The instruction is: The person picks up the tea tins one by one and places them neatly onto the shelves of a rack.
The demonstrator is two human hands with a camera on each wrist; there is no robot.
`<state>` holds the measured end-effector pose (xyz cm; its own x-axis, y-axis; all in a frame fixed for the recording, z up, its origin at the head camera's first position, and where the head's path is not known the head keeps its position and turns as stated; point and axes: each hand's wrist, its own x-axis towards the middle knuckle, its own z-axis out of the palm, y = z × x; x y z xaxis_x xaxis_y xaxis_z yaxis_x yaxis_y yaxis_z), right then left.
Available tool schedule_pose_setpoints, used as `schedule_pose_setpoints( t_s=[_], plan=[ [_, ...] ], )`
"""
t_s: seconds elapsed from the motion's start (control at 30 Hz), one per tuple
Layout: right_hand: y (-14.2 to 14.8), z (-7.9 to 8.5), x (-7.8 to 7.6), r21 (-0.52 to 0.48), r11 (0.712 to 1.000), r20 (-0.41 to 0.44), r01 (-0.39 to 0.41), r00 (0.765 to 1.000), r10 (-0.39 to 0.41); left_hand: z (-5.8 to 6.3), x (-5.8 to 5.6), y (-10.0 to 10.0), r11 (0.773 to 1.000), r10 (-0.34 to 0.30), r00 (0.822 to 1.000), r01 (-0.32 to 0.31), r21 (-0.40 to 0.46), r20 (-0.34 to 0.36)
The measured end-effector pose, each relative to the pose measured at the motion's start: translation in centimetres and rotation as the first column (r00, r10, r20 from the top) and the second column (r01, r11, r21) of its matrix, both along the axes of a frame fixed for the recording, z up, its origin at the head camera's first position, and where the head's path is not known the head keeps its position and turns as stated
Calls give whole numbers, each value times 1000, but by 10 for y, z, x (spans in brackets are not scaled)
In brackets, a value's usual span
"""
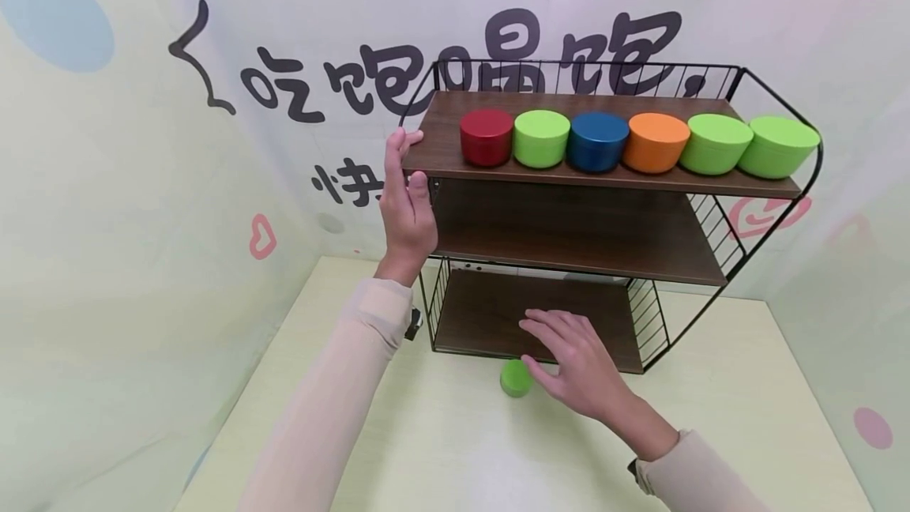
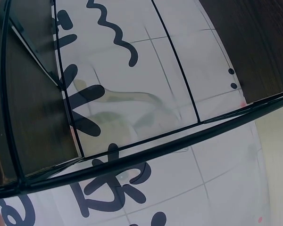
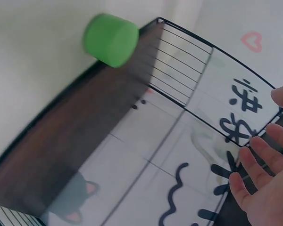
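Observation:
A dark three-tier shelf rack [image 1: 569, 220] with a black wire frame stands on the table. My left hand [image 1: 408, 212] grips the left end of its top board, thumb in front and a fingertip bent over the edge. In the left wrist view the rack's wire side [image 2: 132, 146] fills much of the frame, and that hand is nearly out of sight. My right hand [image 1: 579, 366], fingers spread and holding nothing, hovers before the bottom board. Close to its thumb, a small green round container [image 1: 515, 378] stands at the rack's front edge; the right wrist view shows this green container [image 3: 111, 40] apart from the hand.
Along the top board's front edge stand a red container [image 1: 486, 137], a light green one [image 1: 542, 138], a blue one [image 1: 598, 141], an orange one [image 1: 656, 142] and two more light green ones. Printed sheets hang around the pale table [image 1: 441, 449].

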<state>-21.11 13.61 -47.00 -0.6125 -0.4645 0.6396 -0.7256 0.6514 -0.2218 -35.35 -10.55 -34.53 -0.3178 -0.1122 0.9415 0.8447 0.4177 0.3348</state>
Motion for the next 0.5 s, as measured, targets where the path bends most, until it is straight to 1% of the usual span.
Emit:
schedule_pose_setpoints(
  t_s=[0.3,0.5],
  plan=[
    [0,-30,2,33,999,65,40,997,-42,0,-1,0,1000,10,1000,-10,-4,3],
    [-2,-47,2,48,997,112,63,991,-68,-1,-1,-1,1000,7,1000,-7,-4,4]
  ],
)
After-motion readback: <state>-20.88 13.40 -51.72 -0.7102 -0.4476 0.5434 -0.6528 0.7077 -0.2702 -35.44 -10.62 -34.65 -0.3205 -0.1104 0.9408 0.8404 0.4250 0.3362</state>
